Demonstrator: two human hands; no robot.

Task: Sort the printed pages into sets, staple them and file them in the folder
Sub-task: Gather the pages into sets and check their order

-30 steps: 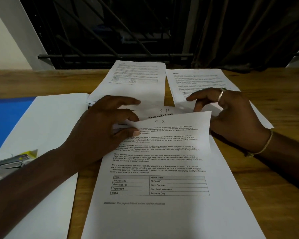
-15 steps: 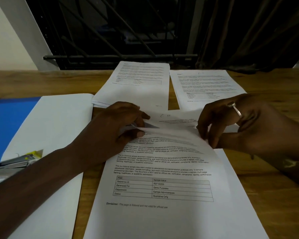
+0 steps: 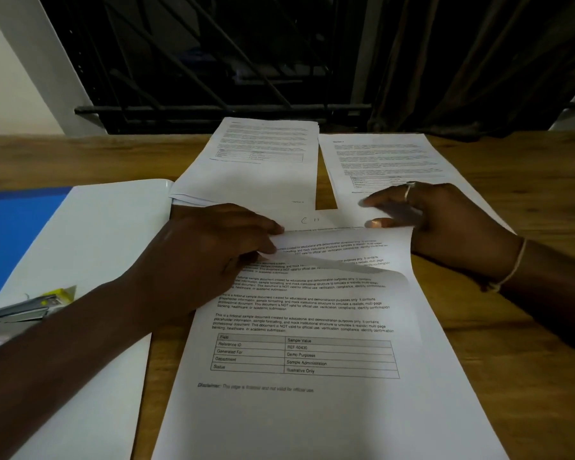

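Observation:
A stack of printed pages (image 3: 299, 353) lies in front of me on the wooden table. The top edges of its upper sheets are curled back toward me. My left hand (image 3: 210, 257) pinches those top edges at the left between thumb and fingers. My right hand (image 3: 442, 224), with a ring, holds the curled edge at the right with its thumb, fingers spread over the paper behind. A handwritten "C" mark shows on the uncovered sheet (image 3: 312, 220). Two other page piles lie farther back: one at centre (image 3: 263, 161), one at right (image 3: 379, 161).
An open folder with a white inside (image 3: 90, 247) and a blue cover (image 3: 14, 234) lies at left. A stapler with a yellow part (image 3: 30, 307) rests on it near my left forearm. Behind the table are a window grille and a dark curtain.
My right hand has moved from gripping the sheets' right edge back to the top right corner. The upper sheets stay curled and the "C" mark page stays exposed.

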